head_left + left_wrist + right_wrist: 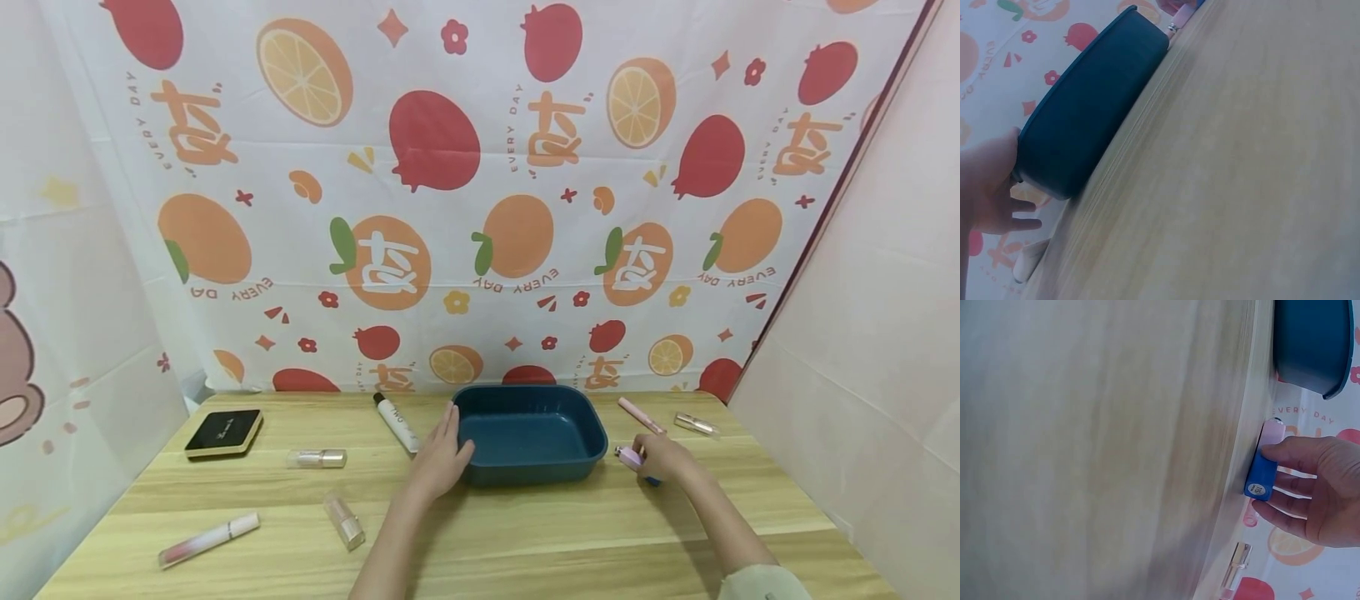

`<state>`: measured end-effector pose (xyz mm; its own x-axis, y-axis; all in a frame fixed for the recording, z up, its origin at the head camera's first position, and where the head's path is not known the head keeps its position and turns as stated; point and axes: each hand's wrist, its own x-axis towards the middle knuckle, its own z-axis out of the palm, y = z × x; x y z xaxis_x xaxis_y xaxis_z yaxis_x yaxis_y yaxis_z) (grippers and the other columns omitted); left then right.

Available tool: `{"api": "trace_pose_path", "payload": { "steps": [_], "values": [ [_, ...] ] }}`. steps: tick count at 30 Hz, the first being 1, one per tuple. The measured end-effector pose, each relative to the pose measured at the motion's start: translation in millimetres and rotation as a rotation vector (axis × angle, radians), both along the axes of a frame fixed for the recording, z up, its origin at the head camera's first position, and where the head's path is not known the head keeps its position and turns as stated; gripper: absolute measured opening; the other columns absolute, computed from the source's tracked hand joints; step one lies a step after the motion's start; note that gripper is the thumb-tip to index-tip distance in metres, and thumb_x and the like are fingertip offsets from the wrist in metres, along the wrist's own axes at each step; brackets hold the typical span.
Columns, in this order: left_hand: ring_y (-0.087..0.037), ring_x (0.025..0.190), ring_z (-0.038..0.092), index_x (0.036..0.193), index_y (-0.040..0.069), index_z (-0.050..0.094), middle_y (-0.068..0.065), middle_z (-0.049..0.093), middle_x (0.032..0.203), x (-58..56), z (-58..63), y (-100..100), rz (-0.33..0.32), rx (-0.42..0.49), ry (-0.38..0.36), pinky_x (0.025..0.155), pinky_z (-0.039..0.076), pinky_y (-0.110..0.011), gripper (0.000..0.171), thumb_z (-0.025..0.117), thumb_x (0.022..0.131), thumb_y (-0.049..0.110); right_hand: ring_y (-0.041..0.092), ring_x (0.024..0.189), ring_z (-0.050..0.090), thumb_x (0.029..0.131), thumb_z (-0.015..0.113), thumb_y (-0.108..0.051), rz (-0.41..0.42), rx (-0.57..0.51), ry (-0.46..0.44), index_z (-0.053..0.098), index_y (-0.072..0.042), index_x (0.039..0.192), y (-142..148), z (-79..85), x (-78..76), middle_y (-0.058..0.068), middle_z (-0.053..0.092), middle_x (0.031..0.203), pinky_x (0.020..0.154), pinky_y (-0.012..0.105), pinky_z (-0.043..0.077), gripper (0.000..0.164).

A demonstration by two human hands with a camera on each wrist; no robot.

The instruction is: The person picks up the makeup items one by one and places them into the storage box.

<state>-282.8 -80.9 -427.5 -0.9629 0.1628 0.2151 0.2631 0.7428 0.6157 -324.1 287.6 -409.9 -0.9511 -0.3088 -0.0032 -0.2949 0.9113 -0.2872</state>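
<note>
Pinching a lilac-and-blue cosmetic stick (1262, 472), the right grip (664, 458) secures it, while the straight-fingered left grip (437, 460) touches the teal tray (528, 474), perhaps steadying it.

1. A hand could pass along the tabletop (562, 542) in front of the blue bin (525, 473).
2. That bin blocks a low path between the left hand (437, 460) and the right hand (666, 458).
3. A patterned curtain (517, 237) stands behind it.

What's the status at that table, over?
Left hand against blue tub. Right hand pinching pink-and-blue item. Slim pink tube lying just beyond right hand.
</note>
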Motion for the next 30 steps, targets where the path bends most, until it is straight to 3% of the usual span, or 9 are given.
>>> {"api": "trace_pose_path", "payload": {
  "steps": [17, 30],
  "values": [
    [-0.035, 0.133, 0.020, 0.143, -0.005, 0.016, -0.017, 0.010, 0.150, 1.0, 1.5, 0.5, 0.004, 0.010, -0.005, 0.104, 0.022, -0.047, 0.063, 0.043, 0.096, 0.027, 0.018, 0.064, 0.046, 0.071, 0.071, -0.002, -0.007, 0.006, -0.002, 0.060, -0.004, 0.086, -0.8, 1.8, -0.3, 0.002, 0.051, 0.071, 0.058, 0.033, 0.040, 0.018],
    [-0.035, 0.132, 0.021, 0.144, -0.005, 0.016, -0.017, 0.010, 0.150, 1.2, 1.2, -0.1, 0.003, 0.007, -0.009, 0.104, 0.022, -0.046, 0.063, 0.043, 0.096, 0.027, 0.019, 0.067, 0.049, 0.075, 0.074, -0.012, -0.027, 0.038, -0.003, 0.061, -0.006, 0.088, 0.8, 5.7, -1.5, 0.003, 0.054, 0.077, 0.060, 0.036, 0.043, 0.020]
  ]
}}
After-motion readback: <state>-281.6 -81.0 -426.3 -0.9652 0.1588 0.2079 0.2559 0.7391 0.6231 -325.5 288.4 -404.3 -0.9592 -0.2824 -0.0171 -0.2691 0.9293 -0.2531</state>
